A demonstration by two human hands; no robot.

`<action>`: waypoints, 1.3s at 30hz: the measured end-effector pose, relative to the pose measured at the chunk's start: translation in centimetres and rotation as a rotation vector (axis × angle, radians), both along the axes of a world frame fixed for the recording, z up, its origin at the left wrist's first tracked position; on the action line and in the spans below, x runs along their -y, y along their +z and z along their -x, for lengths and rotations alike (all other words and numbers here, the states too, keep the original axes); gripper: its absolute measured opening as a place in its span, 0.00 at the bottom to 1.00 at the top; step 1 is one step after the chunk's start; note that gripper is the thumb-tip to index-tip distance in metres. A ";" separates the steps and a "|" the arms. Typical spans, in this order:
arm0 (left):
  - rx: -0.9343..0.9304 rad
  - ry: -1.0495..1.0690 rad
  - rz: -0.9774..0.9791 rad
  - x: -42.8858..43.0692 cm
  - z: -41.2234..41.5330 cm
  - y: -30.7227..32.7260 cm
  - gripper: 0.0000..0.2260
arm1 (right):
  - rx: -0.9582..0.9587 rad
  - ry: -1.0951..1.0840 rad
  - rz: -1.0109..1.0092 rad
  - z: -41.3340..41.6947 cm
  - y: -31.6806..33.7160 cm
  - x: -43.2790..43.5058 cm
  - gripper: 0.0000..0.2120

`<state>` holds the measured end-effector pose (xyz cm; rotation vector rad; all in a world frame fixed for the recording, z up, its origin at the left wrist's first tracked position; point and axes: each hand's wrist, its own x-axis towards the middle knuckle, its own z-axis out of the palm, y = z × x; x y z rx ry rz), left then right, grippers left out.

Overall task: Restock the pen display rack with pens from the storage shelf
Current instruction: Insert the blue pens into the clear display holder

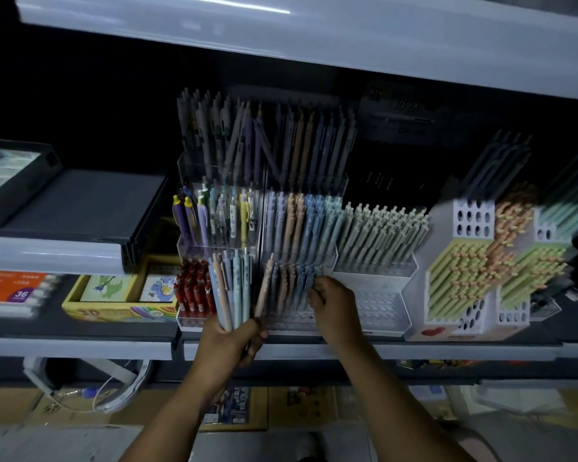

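My left hand (229, 341) grips a bundle of pastel pens (231, 288), blue, peach and grey, held upright in front of the shelf; one peach pen leans off to the right. My right hand (334, 306) reaches into the bottom tier of the clear tiered pen display rack (301, 251), fingers pinched on a blue-grey pen (309, 281) standing in its holes. The rack's upper tiers hold rows of pastel and dark pens.
Red pens (194, 288) fill a clear box left of the rack. A white perforated stand (376, 271) with pale green pens sits to the right, then white blocks with green and orange pens (481, 261). A yellow box (121, 300) lies left. Cardboard boxes sit below.
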<state>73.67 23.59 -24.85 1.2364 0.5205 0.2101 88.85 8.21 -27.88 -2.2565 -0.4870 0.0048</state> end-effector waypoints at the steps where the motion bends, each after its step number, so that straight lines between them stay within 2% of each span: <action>1: 0.004 -0.002 0.000 0.0 0.0 0.0 0.10 | -0.023 -0.013 -0.013 0.1 0.0 0.1 0.10; 3: 0.012 -0.004 0.008 0.0 0.0 0.0 0.11 | -0.058 -0.059 -0.057 0.5 0.0 0.2 0.05; 7: 0.030 -0.010 0.033 -0.2 0.0 0.0 0.10 | -0.085 -0.166 -0.211 2.9 0.5 0.1 0.07; 11: 0.048 -0.049 0.007 -0.2 0.0 0.0 0.15 | -0.357 -0.041 -0.435 5.0 3.2 -1.3 0.03; 15: 0.043 -0.079 0.006 0.0 0.2 -0.2 0.10 | -0.520 0.095 -0.626 6.1 6.4 -1.8 0.07; 20: 0.035 -0.106 -0.025 0.0 0.4 -0.5 0.11 | -0.521 0.104 -0.624 6.3 6.9 -2.2 0.04; 24: 0.047 -0.086 -0.010 0.0 0.7 -0.2 0.07 | -0.494 0.074 -0.691 6.3 6.5 -2.1 0.04; 31: 0.039 -0.023 0.113 -0.7 1.0 -0.7 0.03 | -0.410 -0.187 -0.932 4.9 6.5 -1.0 0.05; 34: 0.021 -0.016 0.107 -1.1 1.2 -1.1 0.09 | -0.265 -0.232 -0.829 4.4 5.1 -0.1 0.05; 37: 0.033 -0.028 0.095 -1.2 1.4 -1.1 0.12 | -0.044 -0.245 -0.550 4.1 2.7 0.3 0.06; 39: 0.041 -0.040 0.110 -1.2 1.6 -0.8 0.14 | 0.036 -0.225 -0.444 4.2 1.7 0.1 0.06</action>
